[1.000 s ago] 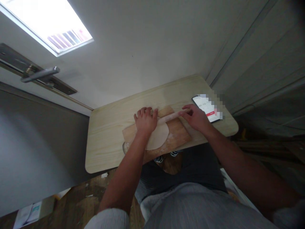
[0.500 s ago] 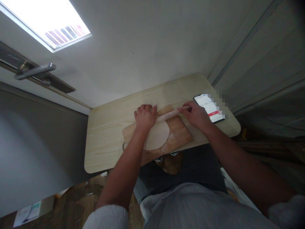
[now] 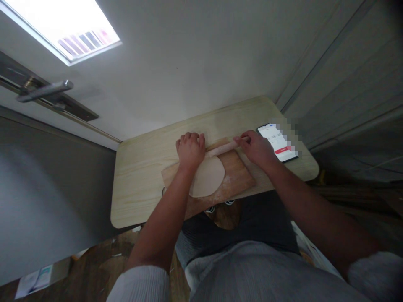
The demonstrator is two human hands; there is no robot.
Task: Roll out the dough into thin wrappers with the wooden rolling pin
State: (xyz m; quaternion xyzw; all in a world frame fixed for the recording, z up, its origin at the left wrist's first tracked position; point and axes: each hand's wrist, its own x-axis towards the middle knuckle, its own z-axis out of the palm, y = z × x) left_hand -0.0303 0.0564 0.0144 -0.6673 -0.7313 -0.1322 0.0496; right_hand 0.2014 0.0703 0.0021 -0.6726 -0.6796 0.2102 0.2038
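Observation:
A pale wooden rolling pin [image 3: 223, 148] lies slantwise across the far edge of a flat, rounded sheet of dough [image 3: 209, 178]. My left hand [image 3: 190, 147] is closed over the pin's left end, which it hides. At the other end, my right hand [image 3: 253, 147] grips the pin with thumb and fingers. Beneath the dough is a brown wooden cutting board [image 3: 239, 176], dusted with flour near its front. My left forearm covers part of the board and the dough's left side.
The board rests on a light wood table [image 3: 141, 176] with rounded corners. Just beyond my right hand lies a phone [image 3: 278, 144] with a lit screen. A pale door with a metal handle [image 3: 47, 90] stands behind the table, and a box [image 3: 44, 277] sits on the floor at left.
Both hands have shifted slightly away from me and to the left with the rolling pin, the left hand curling more over its end. The dough looks much the same.

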